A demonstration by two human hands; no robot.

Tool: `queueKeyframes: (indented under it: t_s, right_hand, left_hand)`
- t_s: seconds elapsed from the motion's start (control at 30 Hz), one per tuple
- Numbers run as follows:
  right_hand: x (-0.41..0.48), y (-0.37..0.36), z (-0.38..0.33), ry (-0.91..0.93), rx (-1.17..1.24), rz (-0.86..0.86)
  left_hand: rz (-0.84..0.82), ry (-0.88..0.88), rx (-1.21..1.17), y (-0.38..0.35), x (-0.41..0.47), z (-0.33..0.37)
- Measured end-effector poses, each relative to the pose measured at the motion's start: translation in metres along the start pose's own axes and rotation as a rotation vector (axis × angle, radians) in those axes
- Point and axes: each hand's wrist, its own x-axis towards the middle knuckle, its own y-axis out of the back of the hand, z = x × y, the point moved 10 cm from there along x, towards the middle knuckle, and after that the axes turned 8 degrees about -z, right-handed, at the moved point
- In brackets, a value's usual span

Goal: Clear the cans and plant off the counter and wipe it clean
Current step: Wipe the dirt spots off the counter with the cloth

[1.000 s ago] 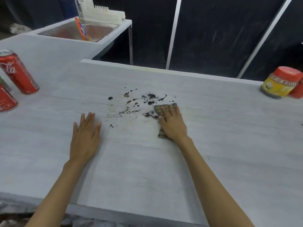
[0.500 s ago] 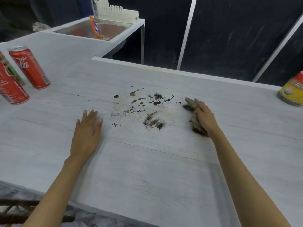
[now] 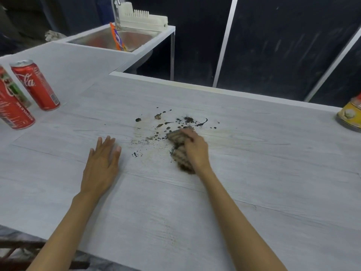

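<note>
Dark soil crumbs and smears [image 3: 166,126] are scattered over the middle of the pale grey counter [image 3: 254,173]. My right hand [image 3: 195,149] presses a dirty checked cloth [image 3: 180,151] onto the counter at the right edge of the dirt, fingers wrapped over it. My left hand [image 3: 102,163] lies flat on the counter to the left of the dirt, fingers spread, holding nothing. Two red cola cans stand at the far left, one further back [image 3: 36,85] and one cut by the frame edge [image 3: 13,106]. No plant is in view.
A yellow jar with a red lid [image 3: 350,114] sits at the right edge. At the back left a steel sink [image 3: 117,38] holds an orange packet [image 3: 117,38], with a white dish rack [image 3: 142,18] behind it. The counter's far edge borders dark panels.
My right hand has swept the cloth left again, from the right of the dirt back onto its edge. The small pile seen half a second ago is under the cloth. My left hand stayed put.
</note>
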Motion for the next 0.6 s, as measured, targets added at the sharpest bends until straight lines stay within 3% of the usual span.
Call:
queueKeyframes:
  t_s: [0.07,0.13,0.2,0.27,0.37,0.53,0.6]
  right_hand:
    - [0.003,0.029,0.007,-0.051,0.352,0.029]
    - [0.012,0.070,0.014,-0.055,0.488,0.108]
    - [0.024,0.111,0.026,-0.078,0.479,0.225]
    - [0.038,0.142,0.044,-0.159,0.110,0.309]
    - [0.063,0.133,0.054,-0.214,-0.609,0.213]
    - [0.100,0.059,0.028,-0.128,-0.862,0.073]
    - [0.101,0.023,0.015,-0.046,-0.841,-0.011]
  left_hand:
    - [-0.033,-0.008,0.005,-0.003,0.001,0.000]
    - [-0.061,-0.034,-0.022,-0.005,0.003,0.002]
    - [-0.085,-0.065,-0.031,-0.006,0.010,0.007]
    - [-0.095,-0.082,0.007,-0.006,0.022,0.010]
    - [-0.111,-0.081,0.102,-0.004,0.041,0.008]
    - [-0.118,-0.080,0.242,0.004,0.059,-0.007]
    - [-0.112,-0.078,0.221,0.006,0.061,-0.010]
